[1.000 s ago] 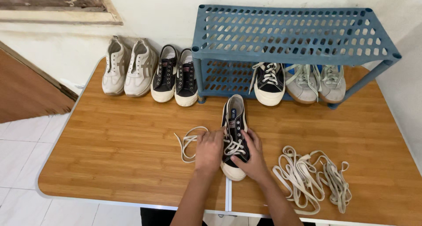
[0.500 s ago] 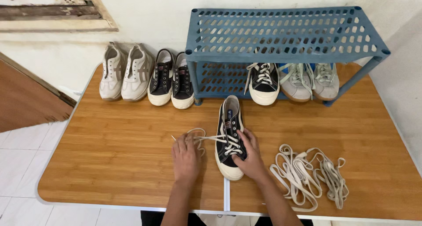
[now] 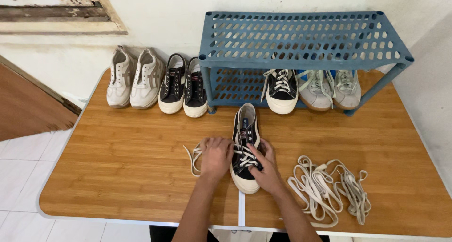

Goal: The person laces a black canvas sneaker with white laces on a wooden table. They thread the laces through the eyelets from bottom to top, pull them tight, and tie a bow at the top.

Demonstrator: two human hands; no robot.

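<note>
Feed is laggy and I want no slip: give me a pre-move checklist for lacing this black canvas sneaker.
1. Black canvas sneaker with white toe cap flat on wooden table: ok.
2. Right hand steadying sneaker: ok.
3. Left hand at cream lace: ok; grip cannot tell.
4. Lace tail free of loose lace pile: ok.
5. Lower eyelets threaded: ok; upper ones: not ok.

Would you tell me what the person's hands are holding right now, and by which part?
The left hand grips the cream lace beside the black sneaker, near the eyelets. The right hand steadies the sneaker's toe end, fingers on its lacing.
</note>
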